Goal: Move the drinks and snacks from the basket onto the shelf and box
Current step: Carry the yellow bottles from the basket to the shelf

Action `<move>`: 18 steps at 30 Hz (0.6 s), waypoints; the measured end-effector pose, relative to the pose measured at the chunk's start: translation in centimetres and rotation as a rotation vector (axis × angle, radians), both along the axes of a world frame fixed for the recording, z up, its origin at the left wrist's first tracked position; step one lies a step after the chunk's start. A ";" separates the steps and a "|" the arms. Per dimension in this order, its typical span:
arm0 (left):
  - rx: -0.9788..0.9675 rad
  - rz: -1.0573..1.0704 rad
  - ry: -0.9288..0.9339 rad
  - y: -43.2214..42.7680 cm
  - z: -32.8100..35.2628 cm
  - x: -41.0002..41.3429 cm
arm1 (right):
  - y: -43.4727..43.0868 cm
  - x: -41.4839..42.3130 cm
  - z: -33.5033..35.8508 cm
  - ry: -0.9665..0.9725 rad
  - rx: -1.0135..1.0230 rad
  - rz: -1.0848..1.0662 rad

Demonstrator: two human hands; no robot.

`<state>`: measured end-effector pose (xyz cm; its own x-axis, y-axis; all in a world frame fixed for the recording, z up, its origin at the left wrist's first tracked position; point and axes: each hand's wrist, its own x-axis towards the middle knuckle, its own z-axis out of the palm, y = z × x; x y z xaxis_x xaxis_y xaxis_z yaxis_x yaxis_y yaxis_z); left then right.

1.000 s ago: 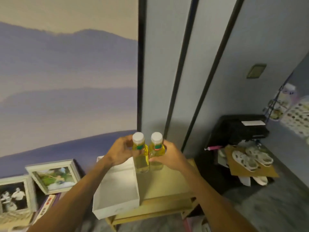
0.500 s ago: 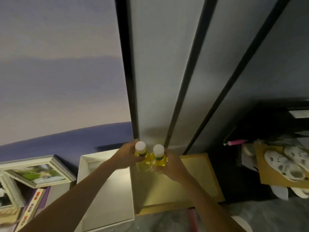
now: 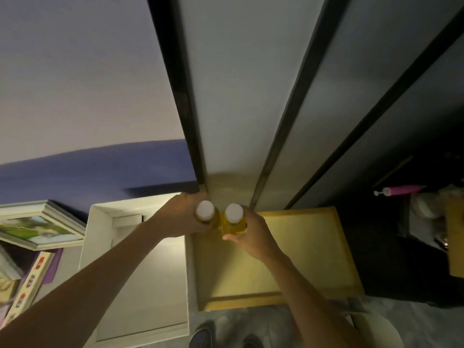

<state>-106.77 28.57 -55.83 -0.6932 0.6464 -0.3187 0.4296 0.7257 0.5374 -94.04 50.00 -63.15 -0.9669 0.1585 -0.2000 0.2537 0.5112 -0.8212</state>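
Above the rear left corner of the yellow shelf point(image 3: 301, 249), the left bottle point(image 3: 205, 211) and the right bottle point(image 3: 234, 217) stand upright, side by side, white caps uppermost. The left hand point(image 3: 179, 218) has its grip wrapped round the left bottle. The right hand point(image 3: 253, 236) has its grip wrapped round the right bottle. The white box point(image 3: 140, 272) sits directly left of the shelf. Contact between bottles and shelf cannot be determined.

Box point(image 3: 140, 280) left of shelf point(image 3: 313, 249)
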 end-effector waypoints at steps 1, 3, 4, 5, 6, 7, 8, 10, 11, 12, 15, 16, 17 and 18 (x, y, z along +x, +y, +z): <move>-0.026 -0.015 0.008 -0.3 -0.1 0.0 | -0.1 -0.2 -0.1 -0.005 0.002 0.006; -0.070 -0.032 0.021 -0.8 -0.4 0.1 | -0.2 -0.3 -0.1 -0.009 0.003 0.002; -0.083 -0.030 0.032 -0.9 -0.7 0.3 | -0.3 -0.3 -0.2 -0.009 0.011 -0.001; -0.083 -0.022 0.038 -0.9 -0.9 0.4 | -0.5 -0.2 -0.2 -0.007 0.022 -0.002; -0.075 -0.016 0.041 -1.0 -1.2 0.4 | -0.6 -0.1 -0.3 -0.002 0.029 -0.002; -0.071 -0.018 0.047 -1.0 -1.5 0.4 | -0.7 -0.1 -0.2 0.000 0.033 -0.003; -0.077 -0.028 0.063 -1.1 -1.7 0.4 | -0.8 -0.1 -0.1 -0.005 0.035 -0.002; -0.094 -0.050 0.116 -1.5 -2.2 0.3 | -0.9 -0.3 0.0 -0.019 0.036 0.011; -0.086 -0.046 0.138 -1.5 -2.2 0.4 | -1.0 -0.3 0.2 -0.025 0.034 0.016; -0.076 -0.038 0.148 -1.5 -2.2 0.4 | -1.0 -0.4 0.4 -0.036 0.029 0.020; -0.051 -0.029 0.119 -1.6 -1.4 0.8 | -1.2 -0.2 1.6 -0.071 -0.003 0.034; -0.035 -0.019 0.101 -1.7 -0.9 1.0 | -1.1 0.1 2.2 -0.083 -0.007 0.031; -0.021 -0.006 0.086 -1.9 -0.2 1.3 | -1.0 0.5 2.9 -0.097 -0.005 0.025; -0.012 0.010 0.075 -2.2 0.5 1.6 | -0.7 0.8 3.9 -0.108 0.002 0.019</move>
